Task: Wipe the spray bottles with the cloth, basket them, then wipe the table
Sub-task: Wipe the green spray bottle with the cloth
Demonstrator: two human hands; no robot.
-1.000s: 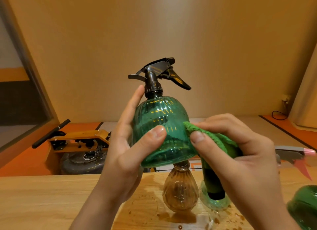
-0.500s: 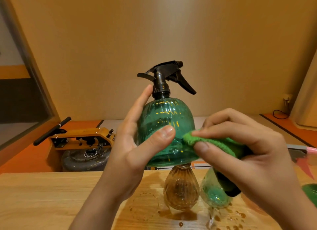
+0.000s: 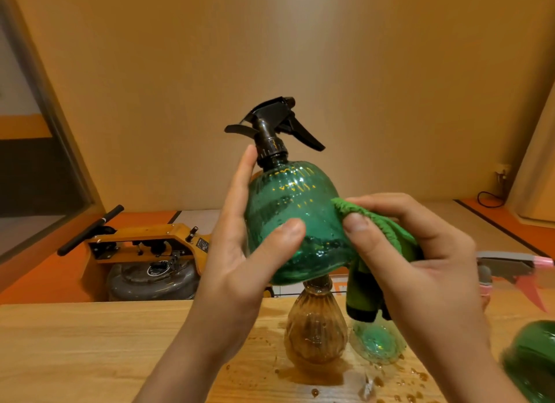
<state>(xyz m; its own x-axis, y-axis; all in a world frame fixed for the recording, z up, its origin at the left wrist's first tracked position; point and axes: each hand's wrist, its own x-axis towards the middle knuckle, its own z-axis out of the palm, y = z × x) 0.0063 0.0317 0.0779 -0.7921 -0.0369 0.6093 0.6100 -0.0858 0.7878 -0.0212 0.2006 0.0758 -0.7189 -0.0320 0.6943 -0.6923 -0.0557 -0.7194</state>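
Left hand (image 3: 240, 252) up off the desk (image 3: 90, 342) and gripping the green spray bottle (image 3: 288, 216) in mid-air: thumb pressed on the ribbed front, fingers round the back, index finger reaching up to the neck just under the black trigger head (image 3: 270, 123). The bottle is upright, tipped a touch to the right. Right hand (image 3: 420, 267) is closed on the green cloth (image 3: 378, 222), thumb and fingers pinching a fold of it against the bottle's right flank, the loose end hanging down below the palm.

So this is the wiping step, first bottle, and beads of water show low on the glass. Next, I'd say, the left hand needs to turn the bottle so the cloth can reach the unwiped side and the base, gripping firmly because that wet surface looks slippery.

Below, an amber bottle (image 3: 315, 327) and a pale green bottle (image 3: 378, 342) stand side by side in a scatter of drops (image 3: 315, 392) on the desk. A pink-and-grey sprayer (image 3: 510, 261) pokes in at the right, with a dark green object (image 3: 531, 363) low at the edge. No basket in view. Beyond the desk, a yellow machine (image 3: 144, 243) sits on the floor.
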